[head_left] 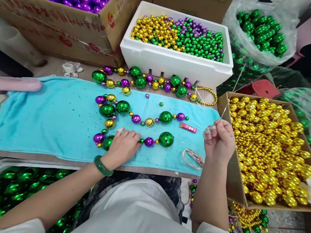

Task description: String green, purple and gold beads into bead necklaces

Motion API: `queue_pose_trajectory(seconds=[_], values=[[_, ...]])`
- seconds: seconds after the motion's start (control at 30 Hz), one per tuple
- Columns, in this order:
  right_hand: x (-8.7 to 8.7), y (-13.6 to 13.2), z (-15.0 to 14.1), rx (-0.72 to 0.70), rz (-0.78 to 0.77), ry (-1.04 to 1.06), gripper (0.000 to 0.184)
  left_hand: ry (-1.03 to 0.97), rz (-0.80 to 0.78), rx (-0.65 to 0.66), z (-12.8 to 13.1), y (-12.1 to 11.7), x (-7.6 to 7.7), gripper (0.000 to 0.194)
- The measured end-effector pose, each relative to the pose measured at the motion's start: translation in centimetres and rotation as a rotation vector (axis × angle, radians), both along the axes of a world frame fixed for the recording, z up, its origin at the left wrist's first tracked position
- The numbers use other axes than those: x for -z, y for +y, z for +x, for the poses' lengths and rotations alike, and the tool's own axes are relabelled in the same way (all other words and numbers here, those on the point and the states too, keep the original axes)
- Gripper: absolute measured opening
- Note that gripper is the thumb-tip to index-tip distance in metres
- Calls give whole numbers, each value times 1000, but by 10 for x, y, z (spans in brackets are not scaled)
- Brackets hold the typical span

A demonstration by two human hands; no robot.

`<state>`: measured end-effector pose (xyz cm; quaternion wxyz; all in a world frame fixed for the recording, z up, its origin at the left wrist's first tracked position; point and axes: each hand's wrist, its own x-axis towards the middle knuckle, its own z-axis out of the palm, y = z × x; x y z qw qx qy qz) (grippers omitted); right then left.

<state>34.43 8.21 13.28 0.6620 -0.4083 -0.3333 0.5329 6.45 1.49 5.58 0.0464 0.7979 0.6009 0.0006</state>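
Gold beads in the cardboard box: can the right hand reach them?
Probably yes: the open box stands beside the right hand, gold beads mostly uncovered, though a thin strand occupies its grip.

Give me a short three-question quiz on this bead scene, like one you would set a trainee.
1. Which hand is on the beaded strand lying on the blue towel?
2. True or false: the white foam box holds beads of three colours.
3. Which colour fills the cardboard box beside the right hand: A) green, B) gold, C) purple?

Key:
1. The left hand.
2. True: gold, green and purple.
3. B.
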Motion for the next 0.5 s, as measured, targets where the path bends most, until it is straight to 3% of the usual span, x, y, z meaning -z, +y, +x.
queue_pose_trajectory(seconds=[0.17,0.5], values=[[3,5,33,78,-45,17,26,116,82,12,-51,-6,-8,26],[31,-1,47,207,-176,56,14,281,104,-22,-155,-2,-16,31]])
